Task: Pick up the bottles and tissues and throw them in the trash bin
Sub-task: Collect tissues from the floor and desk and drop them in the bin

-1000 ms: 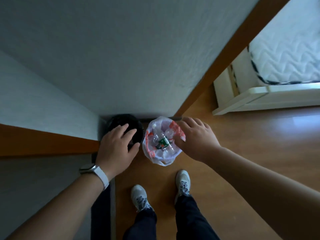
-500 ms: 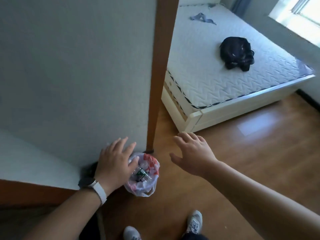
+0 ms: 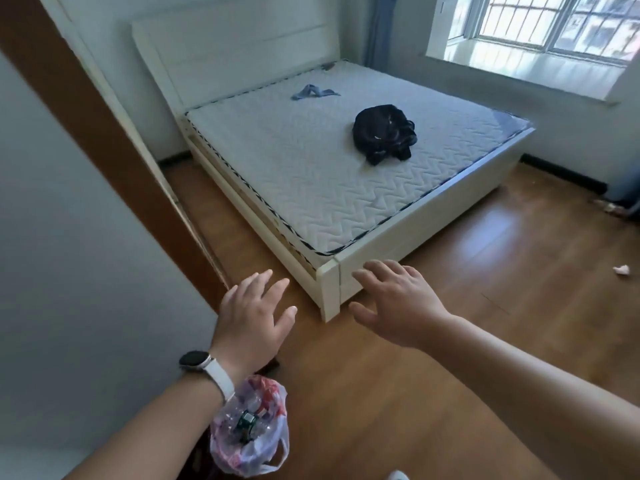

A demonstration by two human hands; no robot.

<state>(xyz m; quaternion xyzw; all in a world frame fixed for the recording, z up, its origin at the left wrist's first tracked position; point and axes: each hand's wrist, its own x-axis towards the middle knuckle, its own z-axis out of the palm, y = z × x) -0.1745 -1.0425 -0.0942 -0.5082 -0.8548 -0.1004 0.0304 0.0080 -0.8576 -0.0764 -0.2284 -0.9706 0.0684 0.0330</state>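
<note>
Trash bin [image 3: 239,460] sits at the wall by the person's feet, bottles [image 3: 247,422] already inside its bag. Left hand [image 3: 254,320] and right hand [image 3: 398,304] are spread flat, holding nothing. One crumpled tissue [image 3: 622,270] lies on the floor [image 3: 450,393] far right, well apart from the bin — not yet collected. Scraps [image 3: 609,206] by the far wall — too small to tell

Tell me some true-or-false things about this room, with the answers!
The left hand and right hand hold nothing. True.
A crumpled tissue lies on the floor. True.
The black bag lies on the floor. False: it lies on the mattress.
The trash bin is empty. False: bottles lie inside it.
The watch is on the right wrist. False: it is on the left wrist.
</note>
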